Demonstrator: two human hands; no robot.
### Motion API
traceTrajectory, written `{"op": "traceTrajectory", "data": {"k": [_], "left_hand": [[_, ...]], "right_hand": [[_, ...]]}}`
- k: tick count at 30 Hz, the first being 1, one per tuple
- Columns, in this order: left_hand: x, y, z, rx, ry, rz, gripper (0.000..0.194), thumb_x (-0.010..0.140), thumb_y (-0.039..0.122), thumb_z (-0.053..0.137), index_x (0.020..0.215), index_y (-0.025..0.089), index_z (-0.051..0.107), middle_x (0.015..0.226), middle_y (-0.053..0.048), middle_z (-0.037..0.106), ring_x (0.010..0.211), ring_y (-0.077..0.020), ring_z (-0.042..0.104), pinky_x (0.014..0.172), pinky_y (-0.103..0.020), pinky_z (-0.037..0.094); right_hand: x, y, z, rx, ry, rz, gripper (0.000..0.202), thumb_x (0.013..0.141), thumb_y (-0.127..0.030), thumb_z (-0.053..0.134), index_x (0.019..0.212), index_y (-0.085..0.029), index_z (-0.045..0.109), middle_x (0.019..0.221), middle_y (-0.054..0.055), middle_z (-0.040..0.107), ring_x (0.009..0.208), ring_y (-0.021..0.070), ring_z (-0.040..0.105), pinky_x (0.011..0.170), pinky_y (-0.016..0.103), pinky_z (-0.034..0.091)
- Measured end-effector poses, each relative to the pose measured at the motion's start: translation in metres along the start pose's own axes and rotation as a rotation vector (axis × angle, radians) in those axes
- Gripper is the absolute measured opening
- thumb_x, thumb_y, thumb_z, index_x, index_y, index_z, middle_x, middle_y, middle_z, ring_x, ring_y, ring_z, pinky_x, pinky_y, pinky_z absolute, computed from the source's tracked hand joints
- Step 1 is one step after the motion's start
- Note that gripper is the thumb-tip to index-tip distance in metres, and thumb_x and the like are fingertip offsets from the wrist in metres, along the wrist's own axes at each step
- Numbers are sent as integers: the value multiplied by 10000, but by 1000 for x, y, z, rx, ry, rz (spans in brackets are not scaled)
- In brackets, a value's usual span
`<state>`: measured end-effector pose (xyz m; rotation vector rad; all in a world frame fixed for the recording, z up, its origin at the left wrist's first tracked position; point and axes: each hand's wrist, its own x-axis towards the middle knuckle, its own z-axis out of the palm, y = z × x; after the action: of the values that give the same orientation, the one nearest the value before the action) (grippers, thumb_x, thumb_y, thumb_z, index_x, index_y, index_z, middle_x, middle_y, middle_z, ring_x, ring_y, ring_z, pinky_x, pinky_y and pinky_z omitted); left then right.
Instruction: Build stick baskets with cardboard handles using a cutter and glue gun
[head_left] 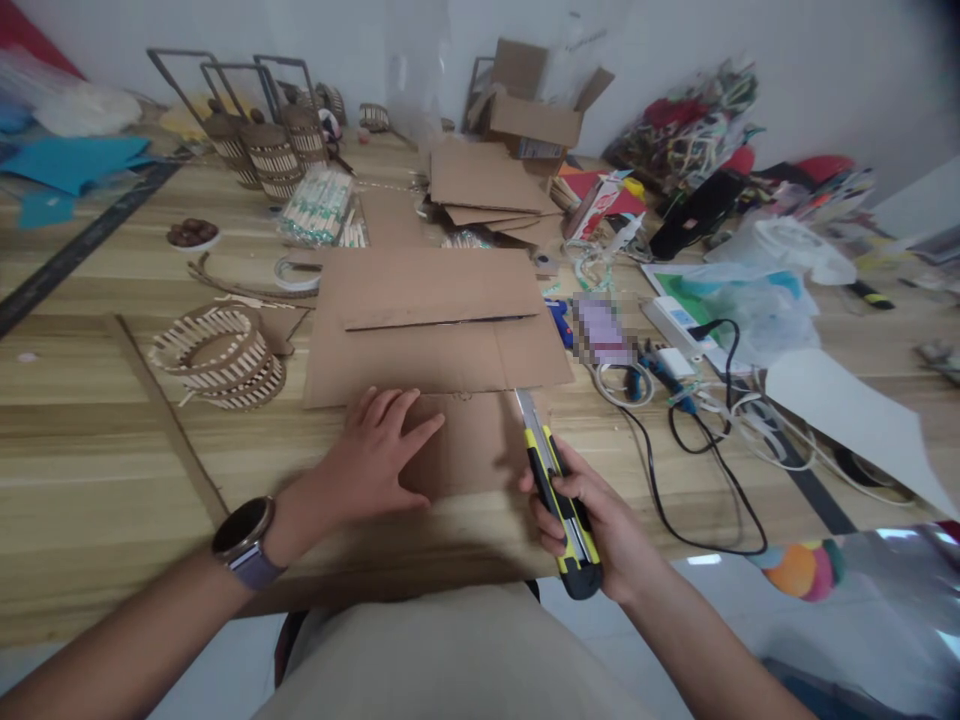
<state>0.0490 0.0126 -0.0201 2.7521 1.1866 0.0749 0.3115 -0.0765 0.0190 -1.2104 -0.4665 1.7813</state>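
My right hand [577,510] is closed around a yellow and black utility knife [559,495]. The knife's blade is out, its tip at the front edge of a flat brown cardboard sheet [427,355] near the right corner. My left hand [390,450], with a watch on the wrist, has its fingers spread over the front left of a smaller cardboard piece [469,440], which lies partly under the large sheet. A narrow slit or raised edge runs across the large sheet.
A round stick-woven basket [225,355] stands at the left. Behind are lidded baskets [274,155], packed sticks [319,205], stacked cardboard [487,180] and an open box [532,120]. Cables [652,470], a power strip [679,325] and pliers [667,375] lie right.
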Motion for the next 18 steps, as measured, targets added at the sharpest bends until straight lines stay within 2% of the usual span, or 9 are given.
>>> {"op": "traceTrajectory", "data": {"k": [3,8,12,18], "left_hand": [[0,-3,3,-19,-35,-9,997,632,659,819,1483,245,505,1549,-205,395,1393,-460,353,1176,-683,209],[-6,-6,11,-71,-115,-11,1025,636,722,776,1505,271,474,1555,-187,396,1409,-451,347,1175,-660,240],[-12,-7,12,-82,-116,-8,1036,634,735,778,1501,249,486,1556,-209,391,1401,-463,352,1163,-657,261],[-21,-11,12,-54,-116,-25,1006,655,720,773,1498,248,493,1571,-213,382,1401,-462,356,1148,-633,300]], "right_hand": [[1,-1,1,-42,-21,5,453,699,-244,604,1145,-282,533,814,-29,668,437,80,453,378,198,371],[4,1,4,-109,14,57,425,660,-237,590,1082,-247,539,743,-41,645,410,80,444,367,204,392],[5,1,6,-158,8,64,434,638,-232,577,1071,-232,549,725,-40,633,407,83,457,358,201,403],[8,2,7,-215,-55,88,336,608,-211,539,943,-218,556,736,-29,619,413,78,468,345,187,385]]}}
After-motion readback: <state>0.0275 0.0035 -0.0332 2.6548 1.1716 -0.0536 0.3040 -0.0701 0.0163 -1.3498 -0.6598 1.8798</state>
